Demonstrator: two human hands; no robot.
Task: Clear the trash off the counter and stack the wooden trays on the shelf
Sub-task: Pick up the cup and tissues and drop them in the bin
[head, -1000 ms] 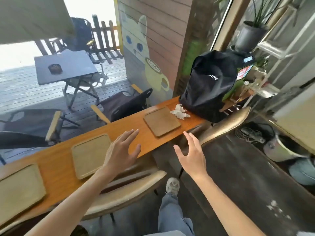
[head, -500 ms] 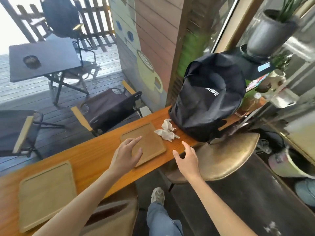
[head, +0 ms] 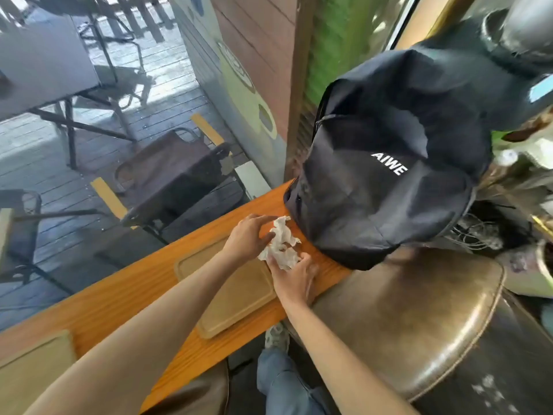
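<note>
Crumpled white tissue (head: 280,246) on the orange wooden counter (head: 125,298), just beside the black backpack (head: 386,175) and at the far corner of a wooden tray (head: 236,292)

Left hand (head: 250,236) at the tissue's left side, fingers (head: 263,220) curled over its top edge and thumb against its near side; touching the paper, but a firm pinch cannot be told

Right hand (head: 294,277) at the tissue's near end, fingertips closed into the lower part of the wad, gripping it

Both forearms stretched forward over the tray, left arm crossing its middle

Tray lying flat on the counter, long side running along the counter's length, near edge close to the counter's front

Second wooden tray (head: 33,369) flat on the counter at lower left, well apart from the first, partly cut off by the frame

Backpack upright at the counter's right end, white lettering "AIWE" on its front

Brown leather stool (head: 413,319) below the backpack, right of the right forearm

Jeans-clad leg (head: 281,381) between counter and stool
</note>
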